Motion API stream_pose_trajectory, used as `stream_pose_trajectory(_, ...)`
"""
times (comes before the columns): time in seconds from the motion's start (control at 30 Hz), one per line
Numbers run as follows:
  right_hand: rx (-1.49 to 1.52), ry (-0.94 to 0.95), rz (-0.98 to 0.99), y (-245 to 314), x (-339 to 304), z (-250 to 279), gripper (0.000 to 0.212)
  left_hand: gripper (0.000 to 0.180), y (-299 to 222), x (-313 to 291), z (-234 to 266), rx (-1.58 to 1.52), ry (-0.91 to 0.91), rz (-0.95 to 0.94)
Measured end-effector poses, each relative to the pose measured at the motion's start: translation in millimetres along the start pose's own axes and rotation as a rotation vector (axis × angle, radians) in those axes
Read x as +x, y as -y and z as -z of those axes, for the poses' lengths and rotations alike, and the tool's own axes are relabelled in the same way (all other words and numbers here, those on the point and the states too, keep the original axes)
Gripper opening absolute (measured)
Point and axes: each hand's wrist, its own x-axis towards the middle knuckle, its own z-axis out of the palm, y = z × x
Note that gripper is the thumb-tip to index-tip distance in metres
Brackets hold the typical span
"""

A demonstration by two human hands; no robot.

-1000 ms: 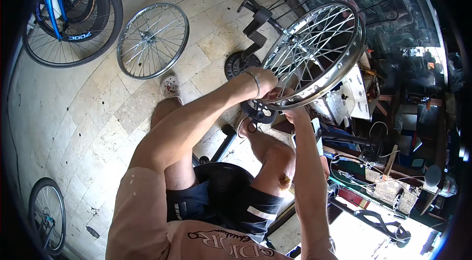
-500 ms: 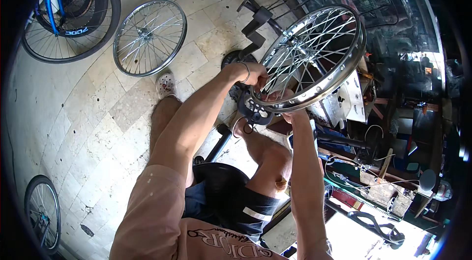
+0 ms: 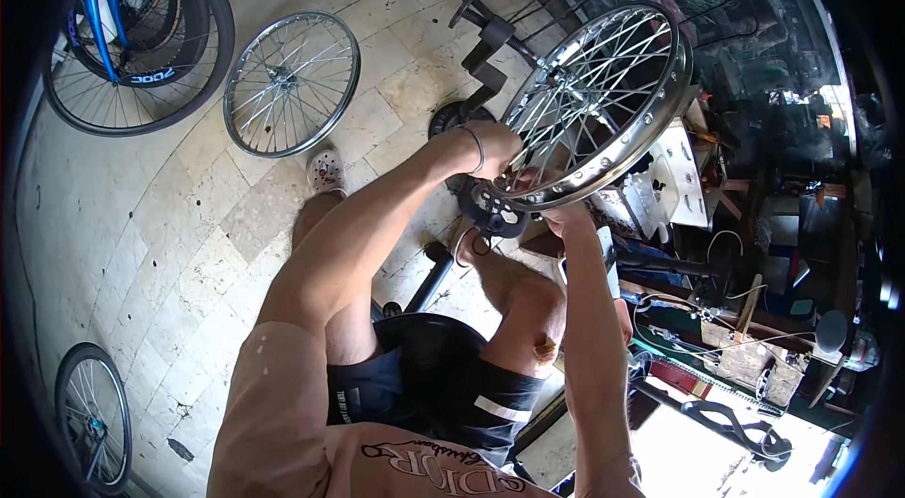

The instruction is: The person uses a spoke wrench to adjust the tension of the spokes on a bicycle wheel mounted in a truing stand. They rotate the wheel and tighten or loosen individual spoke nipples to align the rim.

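A silver spoked bicycle wheel (image 3: pixel 633 146) without a tyre is held up in front of me on a dark truing stand (image 3: pixel 487 65). My left hand (image 3: pixel 492 147) is closed at the wheel's near edge, its fingertips pinched together among the spokes. What they pinch is too small and hidden to make out. From below, my right hand (image 3: pixel 564 213) is closed around the rim, with its fingers reaching inside near the left fingertips.
Another bare wheel (image 3: pixel 292 83) lies on the tiled floor (image 3: pixel 217 244). A blue-framed bicycle (image 3: pixel 106 36) stands at the far left, with a tyred wheel (image 3: pixel 92 418) at the lower left. On the right is a cluttered bench (image 3: pixel 754 347). A black stool (image 3: pixel 429 338) is beneath me.
My view has shifted slightly. Both hands stay at the same edge of the wheel; the left hand has turned a little, its knuckles now covering more of the fingertips.
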Motion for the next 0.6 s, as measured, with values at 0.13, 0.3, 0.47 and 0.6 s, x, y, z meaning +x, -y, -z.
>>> stream_pose_trajectory(0.13,0.106,0.050,-0.042,4,-2,6,0.032,0.016,24,16,-12,-0.241,-0.005,-0.130)
stream_pose_trajectory(0.3,0.073,-0.006,-0.086,-1,5,16,0.019,0.020,36,36,-30,-0.473,0.077,-0.104)
stream_pose_trajectory(0.47,0.024,-0.082,-0.215,3,16,15,0.014,0.017,44,44,-38,-0.503,0.131,-0.093)
stream_pose_trajectory(0.6,-0.116,0.043,-0.098,1,18,0,0.021,0.021,41,32,-34,-0.379,0.055,-0.071)
